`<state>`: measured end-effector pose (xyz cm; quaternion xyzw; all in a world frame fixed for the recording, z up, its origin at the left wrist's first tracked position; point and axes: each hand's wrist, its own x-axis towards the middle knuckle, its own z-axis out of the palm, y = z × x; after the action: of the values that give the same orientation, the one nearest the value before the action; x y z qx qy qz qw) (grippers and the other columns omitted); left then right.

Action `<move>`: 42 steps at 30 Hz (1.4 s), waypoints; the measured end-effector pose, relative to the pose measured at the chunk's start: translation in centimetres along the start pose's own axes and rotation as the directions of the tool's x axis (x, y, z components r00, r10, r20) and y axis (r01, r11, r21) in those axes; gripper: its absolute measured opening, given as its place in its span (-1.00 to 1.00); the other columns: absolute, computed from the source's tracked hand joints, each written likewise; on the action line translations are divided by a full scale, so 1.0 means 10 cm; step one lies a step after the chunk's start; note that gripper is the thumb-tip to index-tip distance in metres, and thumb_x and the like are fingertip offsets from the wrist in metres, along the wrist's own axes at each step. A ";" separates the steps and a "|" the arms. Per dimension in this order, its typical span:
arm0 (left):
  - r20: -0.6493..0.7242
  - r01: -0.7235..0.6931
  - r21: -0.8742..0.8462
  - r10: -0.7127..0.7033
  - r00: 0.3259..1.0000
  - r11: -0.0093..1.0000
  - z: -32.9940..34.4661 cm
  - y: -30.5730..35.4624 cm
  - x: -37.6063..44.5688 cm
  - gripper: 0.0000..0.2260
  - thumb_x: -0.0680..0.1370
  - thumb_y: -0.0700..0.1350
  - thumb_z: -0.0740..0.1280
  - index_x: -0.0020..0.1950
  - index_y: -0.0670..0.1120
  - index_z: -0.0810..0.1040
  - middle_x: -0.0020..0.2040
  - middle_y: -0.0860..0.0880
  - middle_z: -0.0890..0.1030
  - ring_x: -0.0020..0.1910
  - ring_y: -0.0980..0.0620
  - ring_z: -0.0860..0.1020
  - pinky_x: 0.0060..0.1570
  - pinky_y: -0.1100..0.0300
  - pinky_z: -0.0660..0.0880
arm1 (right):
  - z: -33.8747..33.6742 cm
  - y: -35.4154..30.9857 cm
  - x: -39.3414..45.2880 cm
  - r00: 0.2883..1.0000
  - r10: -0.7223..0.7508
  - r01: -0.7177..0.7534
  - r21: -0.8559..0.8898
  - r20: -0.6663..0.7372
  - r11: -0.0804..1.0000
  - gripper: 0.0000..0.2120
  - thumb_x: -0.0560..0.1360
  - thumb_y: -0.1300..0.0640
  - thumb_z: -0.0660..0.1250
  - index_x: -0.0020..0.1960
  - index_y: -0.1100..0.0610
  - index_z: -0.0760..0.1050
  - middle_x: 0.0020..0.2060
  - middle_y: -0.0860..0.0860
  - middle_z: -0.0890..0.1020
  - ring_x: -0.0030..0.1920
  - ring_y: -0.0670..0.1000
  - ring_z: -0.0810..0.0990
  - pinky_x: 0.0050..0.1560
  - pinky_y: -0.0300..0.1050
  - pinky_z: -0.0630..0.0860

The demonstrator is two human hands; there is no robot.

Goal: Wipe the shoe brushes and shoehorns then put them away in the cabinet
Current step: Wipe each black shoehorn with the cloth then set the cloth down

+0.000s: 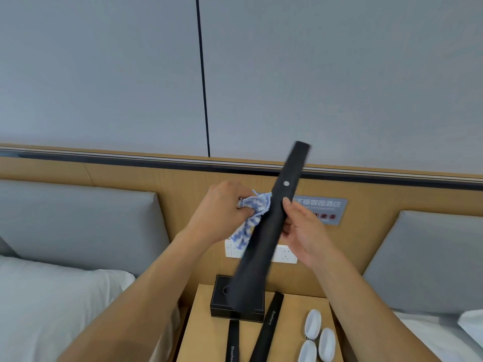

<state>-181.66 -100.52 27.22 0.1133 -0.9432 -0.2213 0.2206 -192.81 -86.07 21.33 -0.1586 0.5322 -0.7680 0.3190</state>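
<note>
Head view. Three black shoehorns: one raised shoehorn point(266, 231), long, flat, matte, with a small metal rivet near its upper end, widening toward its lower end; two lettered shoehorns point(269, 325) lying below the hands on the wooden nightstand point(203, 335). Three white oval shoe brushes point(317, 335), smooth plastic backs up, clustered on the nightstand below the right hand. One black stitched box point(222, 308) under the raised shoehorn's wide end. One cloth point(251, 218), blue-and-white striped, fluffy, bunched.

Left hand point(224, 210) clenched round the cloth, cloth touching the raised shoehorn's left edge. Right hand point(303, 231) grasping the raised shoehorn at mid-length, thumb on the front face, fingers curled behind. Tilted, narrow end up and right of both hands.
</note>
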 end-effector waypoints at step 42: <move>-0.433 -0.087 0.130 0.136 0.891 0.988 -0.23 -0.31 0.32 -0.87 0.49 -0.37 0.33 -0.08 -0.26 0.67 -0.06 -0.20 0.56 -0.12 -0.20 0.51 -0.24 0.08 0.40 | 0.07 0.10 -0.18 0.857 0.182 -0.064 -0.251 0.481 0.966 -0.43 0.48 0.44 0.34 0.34 -0.09 0.53 0.23 0.12 0.63 0.09 0.03 0.65 0.03 -0.01 0.61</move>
<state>-183.03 -105.07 28.74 0.1178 -0.8843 -0.1258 0.4340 -190.74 -85.66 20.83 -0.3529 0.5243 -0.6127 0.4746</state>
